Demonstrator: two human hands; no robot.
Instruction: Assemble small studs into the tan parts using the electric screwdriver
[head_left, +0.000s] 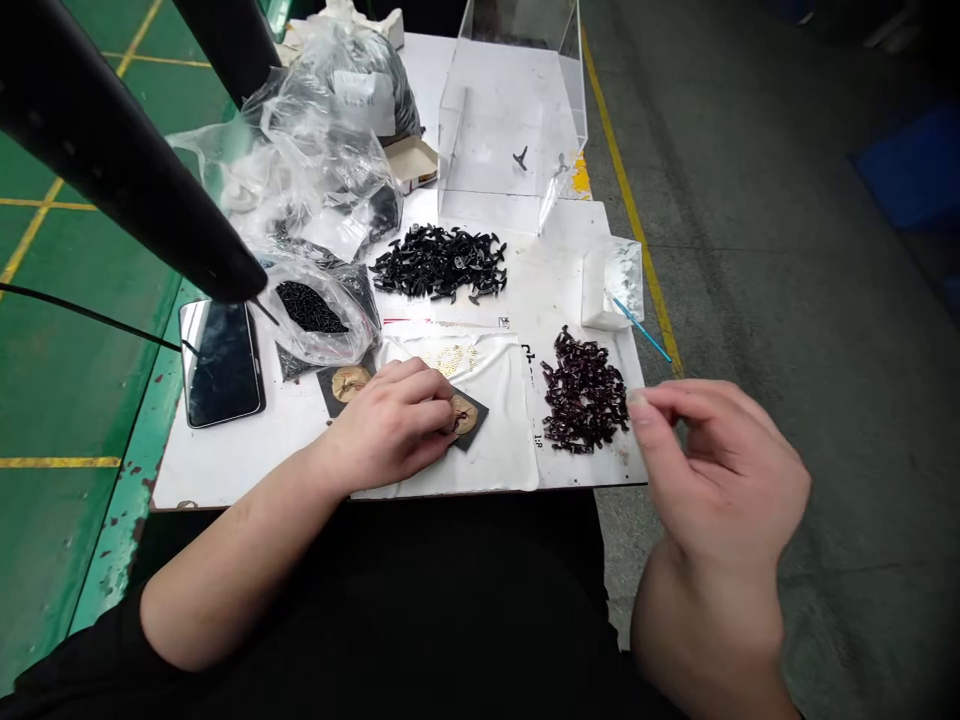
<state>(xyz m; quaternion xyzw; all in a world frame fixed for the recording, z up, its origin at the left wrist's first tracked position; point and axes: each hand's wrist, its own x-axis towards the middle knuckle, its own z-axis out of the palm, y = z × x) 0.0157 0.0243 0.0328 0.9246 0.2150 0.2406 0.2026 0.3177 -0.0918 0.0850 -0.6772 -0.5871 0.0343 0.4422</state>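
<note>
My left hand (397,420) rests over a dark strip (474,412) with round tan pads (349,382). Its fingers are curled at the right pad, and what they may grip is hidden. At the table's right edge, my right hand (720,470) is raised with thumb and forefinger pinched; anything between the tips is too small to make out. Just left of those fingertips lies a pile of dark red pieces (583,392). Small gold pieces (452,360) lie on a white sheet (502,400) beyond my left hand. Farther back is a heap of black pieces (442,262).
A phone (220,362) lies at the left beside an open bag of black bits (311,308). Behind are large plastic bags (330,150) and a clear box (510,130). A small white container (611,285) holds a blue stick (641,328). A black pole (127,150) crosses the upper left.
</note>
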